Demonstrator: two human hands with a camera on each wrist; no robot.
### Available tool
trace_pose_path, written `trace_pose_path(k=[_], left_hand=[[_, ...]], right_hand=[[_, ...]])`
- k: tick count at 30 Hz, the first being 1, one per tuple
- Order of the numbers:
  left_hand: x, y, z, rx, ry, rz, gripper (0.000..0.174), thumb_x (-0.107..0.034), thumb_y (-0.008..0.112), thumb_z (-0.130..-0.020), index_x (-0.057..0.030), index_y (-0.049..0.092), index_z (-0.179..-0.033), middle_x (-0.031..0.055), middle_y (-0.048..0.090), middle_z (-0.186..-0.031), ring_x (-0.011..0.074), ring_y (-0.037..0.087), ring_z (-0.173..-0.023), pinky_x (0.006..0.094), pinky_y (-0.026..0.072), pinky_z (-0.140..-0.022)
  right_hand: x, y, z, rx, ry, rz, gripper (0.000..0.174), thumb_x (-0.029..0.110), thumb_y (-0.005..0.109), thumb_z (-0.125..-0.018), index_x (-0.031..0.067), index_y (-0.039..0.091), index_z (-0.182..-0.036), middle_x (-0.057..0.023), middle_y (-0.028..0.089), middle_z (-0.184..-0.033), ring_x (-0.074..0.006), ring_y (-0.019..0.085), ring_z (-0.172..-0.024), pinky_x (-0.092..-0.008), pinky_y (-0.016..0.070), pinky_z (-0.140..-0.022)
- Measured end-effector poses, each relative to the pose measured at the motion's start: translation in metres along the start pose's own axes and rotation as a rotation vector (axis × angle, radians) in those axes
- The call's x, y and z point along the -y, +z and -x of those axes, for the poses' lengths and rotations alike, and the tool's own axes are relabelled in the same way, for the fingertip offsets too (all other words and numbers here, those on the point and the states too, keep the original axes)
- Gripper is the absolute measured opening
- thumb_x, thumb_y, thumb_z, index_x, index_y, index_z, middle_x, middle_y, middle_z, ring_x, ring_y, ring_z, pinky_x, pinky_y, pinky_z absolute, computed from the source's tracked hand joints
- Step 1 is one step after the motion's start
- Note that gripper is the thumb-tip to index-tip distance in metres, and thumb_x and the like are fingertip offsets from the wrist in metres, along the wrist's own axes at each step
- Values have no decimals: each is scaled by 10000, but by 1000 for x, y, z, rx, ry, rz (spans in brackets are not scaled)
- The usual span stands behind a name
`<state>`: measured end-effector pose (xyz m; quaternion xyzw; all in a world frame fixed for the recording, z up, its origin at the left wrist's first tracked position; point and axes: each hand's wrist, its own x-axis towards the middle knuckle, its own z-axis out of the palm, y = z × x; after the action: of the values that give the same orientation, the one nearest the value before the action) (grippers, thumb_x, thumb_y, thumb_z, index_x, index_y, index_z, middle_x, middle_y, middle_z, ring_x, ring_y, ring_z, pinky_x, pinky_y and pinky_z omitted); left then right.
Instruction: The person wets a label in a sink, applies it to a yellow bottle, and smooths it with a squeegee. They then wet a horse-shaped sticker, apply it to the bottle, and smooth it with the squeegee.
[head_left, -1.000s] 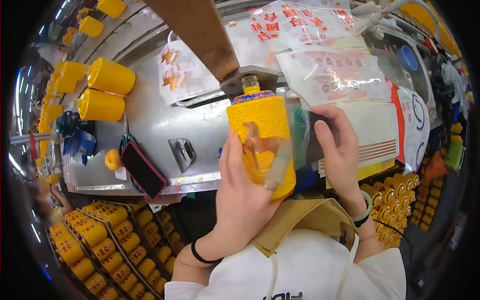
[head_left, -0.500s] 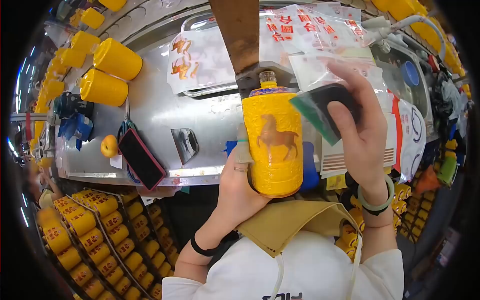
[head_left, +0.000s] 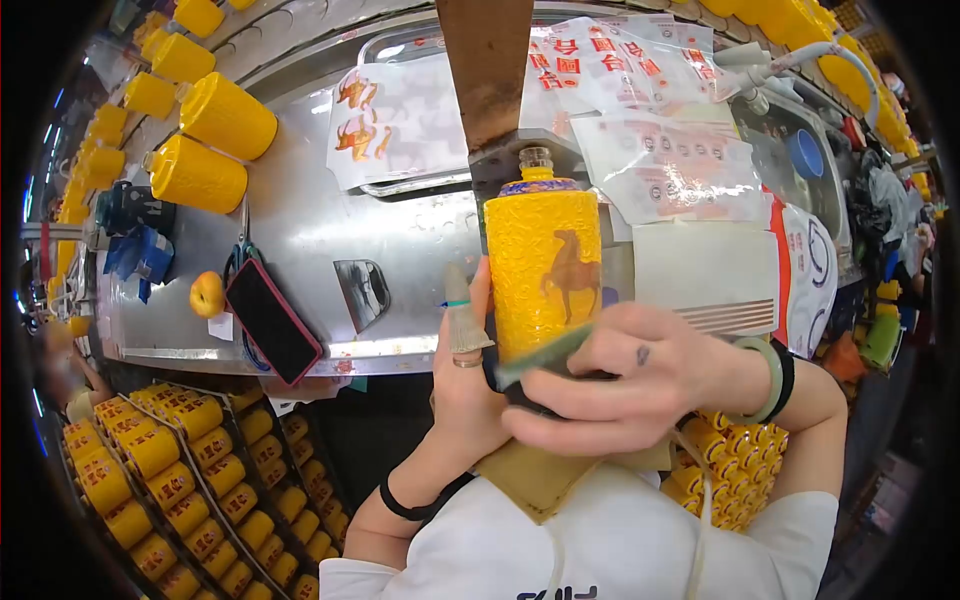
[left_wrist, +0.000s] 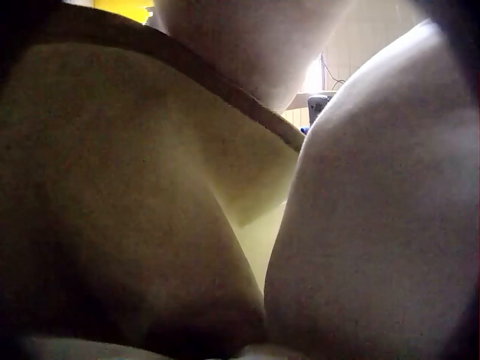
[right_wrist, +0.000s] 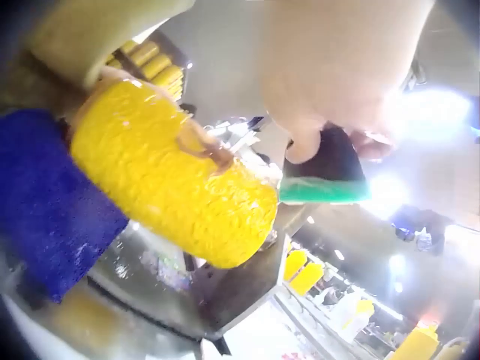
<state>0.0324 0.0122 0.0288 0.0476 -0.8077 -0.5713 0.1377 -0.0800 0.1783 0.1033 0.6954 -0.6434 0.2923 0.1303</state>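
Note:
A yellow embossed bottle (head_left: 535, 260) with a brown horse decal (head_left: 572, 278) stands neck-up in the head view, its neck by a dark metal block. My left hand (head_left: 466, 400) holds it low on its left side; a finger in a pale finger cot (head_left: 460, 310) points up beside it. My right hand (head_left: 630, 385) pinches a black scraper (right_wrist: 330, 154) with a green edge (right_wrist: 326, 190). In the head view this scraper crosses the bottle's lower front; the right wrist view shows the green edge close by the bottle (right_wrist: 169, 180). My forearm and clothing fill most of the left wrist view.
A wooden beam (head_left: 487, 70) rises behind the bottle. Decal sheets (head_left: 660, 165) lie at right, horse decals (head_left: 400, 130) behind left. Yellow bottles (head_left: 225, 115), a phone (head_left: 272, 320) and a fruit (head_left: 207, 295) sit at left. A blue cloth-like piece (right_wrist: 45, 202) hangs near the bottle.
My right hand has swung with the scraper from the bottle's right side down to its lower front. The bottle has turned, moving the horse rightward. My left fingers have left its front.

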Motion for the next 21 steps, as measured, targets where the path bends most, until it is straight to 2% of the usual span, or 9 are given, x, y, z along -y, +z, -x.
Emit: trace_pose_path(k=[1,4,7,9,12,14,17,18,21], left_hand=[[2,0,2,-1,-4,-6,1077,-157,960,-691,101,344,-1536,250,591,-1328,376,631,-1191,424,515,-1010],[-9,-3,2,24,62,-188,1114,-163,968,-684,66,315,-1556,241,529,-1401,367,588,-1268,425,503,-1052],[-12,-1,0,15,-41,-27,1191,-174,980,-679,14,235,-1589,214,386,-1522,340,530,-1339,441,485,-1107],[-9,0,2,1,-28,-21,1173,-173,986,-671,21,267,-1577,202,434,-1507,319,553,-1329,432,493,-1096],[-7,-1,-1,7,0,-21,1165,-166,989,-670,30,279,-1572,198,465,-1499,308,569,-1323,429,501,-1087],[-5,-2,1,33,16,-34,1186,-156,980,-681,33,240,-1588,213,433,-1510,328,555,-1330,441,501,-1092],[-7,-4,3,37,30,5,1218,-141,975,-686,48,197,-1604,229,404,-1518,343,541,-1338,445,503,-1094],[-5,-2,2,4,76,3,1218,-135,976,-679,46,205,-1604,224,422,-1498,337,552,-1327,442,505,-1092],[-3,-4,2,20,95,-43,1280,-133,991,-652,41,158,-1609,227,435,-1553,340,592,-1311,455,520,-1066]], right_hand=[[-4,-1,-3,0,2,-1,299,204,757,-744,180,721,-1040,41,624,-930,-165,546,-779,-341,482,-733],[-43,-11,-13,-8,384,167,310,166,791,-796,111,753,-1099,-5,692,-973,-215,561,-782,-357,451,-704],[-71,-17,-10,-170,312,416,339,157,810,-768,118,756,-1100,-15,716,-984,-229,573,-791,-356,457,-725],[-59,-14,0,-143,176,410,333,114,802,-764,156,759,-1092,-2,735,-1043,-194,578,-815,-335,471,-705],[-19,9,16,-121,-100,168,252,182,730,-764,213,739,-1014,77,628,-979,-108,564,-791,-256,511,-676],[-3,3,12,-111,-49,3,293,177,723,-765,200,747,-1056,75,601,-936,-103,534,-731,-211,484,-628],[-38,11,18,-157,470,164,318,128,741,-792,85,745,-1107,-47,672,-910,-252,618,-768,-397,508,-671],[-52,6,13,-284,645,111,296,88,747,-797,73,737,-1093,-60,687,-954,-264,612,-764,-393,483,-677],[-62,-2,21,-348,471,397,310,110,752,-768,109,740,-1078,-49,696,-1011,-229,614,-784,-362,472,-689]])
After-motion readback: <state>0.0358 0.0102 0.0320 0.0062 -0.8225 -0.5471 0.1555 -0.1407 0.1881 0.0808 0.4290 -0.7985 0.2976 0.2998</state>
